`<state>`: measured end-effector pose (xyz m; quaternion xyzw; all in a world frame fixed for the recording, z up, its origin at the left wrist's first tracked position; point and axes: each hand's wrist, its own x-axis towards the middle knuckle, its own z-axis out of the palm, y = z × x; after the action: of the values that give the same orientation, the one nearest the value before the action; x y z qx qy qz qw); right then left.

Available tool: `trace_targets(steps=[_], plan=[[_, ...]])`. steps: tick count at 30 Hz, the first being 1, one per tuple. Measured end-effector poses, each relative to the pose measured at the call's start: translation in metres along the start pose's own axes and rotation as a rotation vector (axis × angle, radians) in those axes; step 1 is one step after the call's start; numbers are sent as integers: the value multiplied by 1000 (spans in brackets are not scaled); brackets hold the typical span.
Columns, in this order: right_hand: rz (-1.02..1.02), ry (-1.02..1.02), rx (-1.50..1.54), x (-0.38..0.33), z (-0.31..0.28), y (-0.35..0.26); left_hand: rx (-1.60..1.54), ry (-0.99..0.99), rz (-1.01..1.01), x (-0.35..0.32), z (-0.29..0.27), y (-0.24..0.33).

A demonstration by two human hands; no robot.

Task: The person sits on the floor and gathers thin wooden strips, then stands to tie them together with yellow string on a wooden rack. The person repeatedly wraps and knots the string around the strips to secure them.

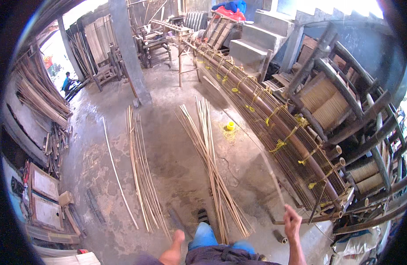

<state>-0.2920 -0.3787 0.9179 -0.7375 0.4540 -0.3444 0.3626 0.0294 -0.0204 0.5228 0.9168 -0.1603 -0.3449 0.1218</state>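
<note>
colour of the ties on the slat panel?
Yellow ties on the slat panel; head view shows them best.

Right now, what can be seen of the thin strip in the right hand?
The strip is a long, thin, pale sliver, bamboo by the look of it. The right hand pinches its lower end; from there it rises up and to the left, slightly blurred, in front of the slatted panel tied with yellow cord. Its upper end fades against the panel, so where it stops is unclear. Nothing else visibly touches it.

Bare forearms, blue jeans (204,235), a dark sandal (203,216).
</note>
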Motion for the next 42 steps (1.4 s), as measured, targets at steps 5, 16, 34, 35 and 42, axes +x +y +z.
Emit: trace_targets(steps=[5,16,34,35,42], plan=[[-141,107,-183,138,0,-37,-301,81,123,153,-118,58],[-172,89,-488,336,-73,-20,-620,35,155,177,-146,81],[-132,178,-256,337,-157,77,-736,53,424,258,-186,601],[-58,57,-174,346,-149,75,-867,142,444,300,-222,592],[89,-16,-377,359,-165,68,-1525,-379,553,282,-295,899]])
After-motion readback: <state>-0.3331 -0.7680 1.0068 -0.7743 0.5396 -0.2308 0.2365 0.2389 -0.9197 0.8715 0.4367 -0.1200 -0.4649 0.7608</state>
